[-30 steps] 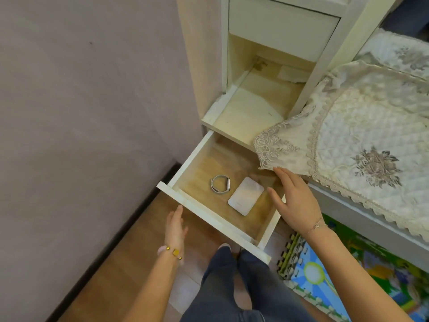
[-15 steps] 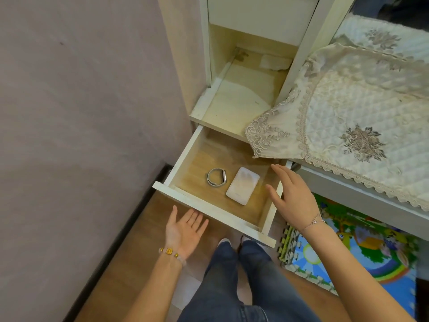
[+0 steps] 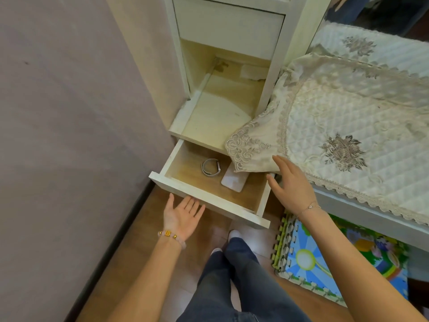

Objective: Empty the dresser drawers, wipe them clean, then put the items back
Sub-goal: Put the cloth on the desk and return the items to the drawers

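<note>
1. Dresser (image 3: 228, 26) up top: white frame, upper drawer front pushed in flush, and below it an open bay showing bare board.
2. Quilted lace cover (image 3: 336, 117) spreads over the bench (image 3: 352, 209) on the right. One embroidered corner droops off the edge and hangs over the back right of the bottom drawer. That corner is in the way, I'd say.
3. Bottom drawer (image 3: 209, 202) is pulled well out over the wooden floor, and its inside is plain to see. Two things are lying in it, so by my reading this one is not yet emptied.
4. Foam play mat (image 3: 320, 259) lies on the floor beneath the bench, just right of the drawer.
5. Right hand (image 3: 291, 184) hovers at the drawer's right wall, just under the drooping corner. The fingers are straight and spread with nothing in them. Whether the fingertips brush the lace, I cannot tell. It looks placed to keep the cloth clear or to reach inside.
6. Left hand (image 3: 182, 216) is palm up with fingers extended, and it holds nothing either. The fingertips sit at the lower edge of the drawer front, likely to support or steady it.
7. White flat pad (image 3: 233, 182) lies on the drawer floor, its far end tucked under the lace.
8. Silver band (image 3: 210, 167) lies just left of the pad, in the open and easy to pick out.
</note>
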